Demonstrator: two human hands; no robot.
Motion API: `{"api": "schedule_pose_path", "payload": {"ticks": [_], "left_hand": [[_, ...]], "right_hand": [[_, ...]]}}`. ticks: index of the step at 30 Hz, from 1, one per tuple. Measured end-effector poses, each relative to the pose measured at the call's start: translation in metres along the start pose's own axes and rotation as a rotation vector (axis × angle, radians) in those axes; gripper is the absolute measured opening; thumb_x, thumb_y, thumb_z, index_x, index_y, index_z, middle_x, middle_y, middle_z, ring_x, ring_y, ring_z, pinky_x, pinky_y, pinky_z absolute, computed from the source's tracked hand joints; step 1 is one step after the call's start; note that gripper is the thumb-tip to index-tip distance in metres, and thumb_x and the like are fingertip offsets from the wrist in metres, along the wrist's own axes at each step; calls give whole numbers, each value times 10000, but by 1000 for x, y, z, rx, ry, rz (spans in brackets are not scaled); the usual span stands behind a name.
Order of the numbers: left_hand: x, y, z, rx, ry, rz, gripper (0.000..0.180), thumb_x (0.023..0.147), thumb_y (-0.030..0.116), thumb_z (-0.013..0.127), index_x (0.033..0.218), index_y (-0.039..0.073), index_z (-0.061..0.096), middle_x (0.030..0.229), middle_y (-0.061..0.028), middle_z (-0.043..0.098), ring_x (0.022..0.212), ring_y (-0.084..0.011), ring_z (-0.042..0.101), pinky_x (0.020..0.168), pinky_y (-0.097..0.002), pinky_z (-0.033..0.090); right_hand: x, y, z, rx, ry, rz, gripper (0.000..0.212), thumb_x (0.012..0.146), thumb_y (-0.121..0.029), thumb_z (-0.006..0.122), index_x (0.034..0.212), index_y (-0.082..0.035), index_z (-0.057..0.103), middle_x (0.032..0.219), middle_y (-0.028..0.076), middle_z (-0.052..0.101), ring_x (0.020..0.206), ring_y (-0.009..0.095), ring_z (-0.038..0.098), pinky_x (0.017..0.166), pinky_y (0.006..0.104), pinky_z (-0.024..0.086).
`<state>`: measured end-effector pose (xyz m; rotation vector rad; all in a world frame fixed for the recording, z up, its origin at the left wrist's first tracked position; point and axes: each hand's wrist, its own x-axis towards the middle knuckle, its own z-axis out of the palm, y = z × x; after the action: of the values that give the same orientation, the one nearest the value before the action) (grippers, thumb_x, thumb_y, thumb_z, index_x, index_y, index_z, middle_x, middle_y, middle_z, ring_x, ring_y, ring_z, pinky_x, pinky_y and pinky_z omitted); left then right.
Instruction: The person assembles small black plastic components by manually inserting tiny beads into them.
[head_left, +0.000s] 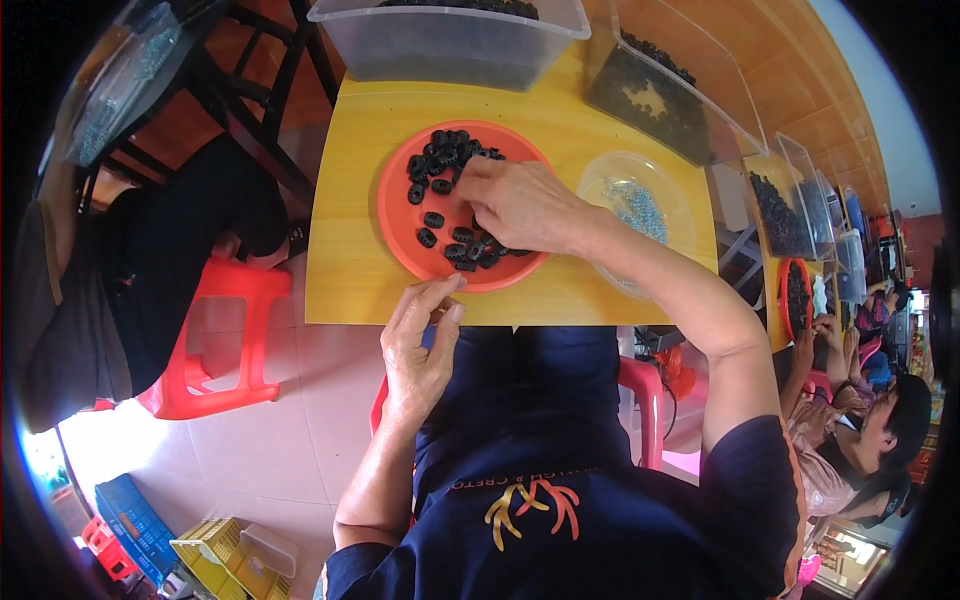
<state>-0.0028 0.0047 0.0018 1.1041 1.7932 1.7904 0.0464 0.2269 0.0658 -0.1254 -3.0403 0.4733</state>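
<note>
A round orange-red plate [405, 235] on the yellow table holds many small black ribbed, barrel-shaped pieces with holes [432, 219]. My right hand [520, 205] reaches over the plate from the right, its fingers bent down and drawn together among the pieces; whatever they grip is hidden. By the plate's near rim, my left hand [418, 345] is raised with curved fingers. Its thumb and forefinger stand apart, and I see nothing between them. Under my right forearm sits a clear round dish [600, 180] with small shiny silvery-blue parts [637, 208].
Along the table's [350, 290] far side stand a large clear bin [440, 45] and another clear bin of black pieces [650, 110]. At left are a person in dark clothes and a red stool [215, 340]. Another person [840, 430] works at right. Crates [215, 550] stand lower left.
</note>
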Motion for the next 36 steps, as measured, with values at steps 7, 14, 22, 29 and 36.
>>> {"api": "schedule_pose_path", "payload": {"ticks": [7, 14, 22, 29, 36], "left_hand": [[-1, -2, 0, -7, -8, 6, 316, 894, -37, 627, 1204, 17, 649, 1090, -127, 652, 877, -172, 632, 779, -284, 526], [-4, 2, -2, -9, -13, -15, 311, 893, -43, 625, 1199, 10, 648, 1082, -127, 654, 874, -169, 634, 781, -288, 525], [-12, 3, -1, -198, 76, -32, 267, 962, -16, 575, 1228, -27, 597, 1072, -110, 654, 844, -127, 663, 742, -237, 553], [-16, 12, 2, -280, 97, 16, 348, 920, -49, 626, 1263, -20, 576, 1032, -107, 644, 867, -138, 655, 765, -250, 544], [-16, 8, 20, -225, 14, -34, 251, 918, -118, 574, 1163, -69, 557, 953, -126, 658, 819, -151, 678, 741, -255, 566]], "right_hand": [[20, 1, 13, -127, 216, 40, 240, 891, -185, 626, 1107, -91, 674, 1018, 96, 623, 862, 310, 656, 727, 434, 537], [14, -4, 16, -236, 156, 6, 230, 906, -217, 616, 1070, -62, 664, 989, 92, 622, 868, 293, 657, 696, 426, 535], [-20, -13, 4, 306, 64, 49, 250, 954, -232, 588, 1079, -23, 646, 1016, 113, 645, 931, 266, 647, 790, 390, 510], [-58, -45, -2, 876, -64, 54, 167, 959, -110, 632, 1096, -14, 645, 979, 20, 656, 934, 75, 601, 810, 258, 499], [-85, -51, 5, 947, 60, 175, 112, 917, -43, 657, 1015, 4, 626, 922, 46, 664, 871, 91, 622, 759, 260, 518]]}}
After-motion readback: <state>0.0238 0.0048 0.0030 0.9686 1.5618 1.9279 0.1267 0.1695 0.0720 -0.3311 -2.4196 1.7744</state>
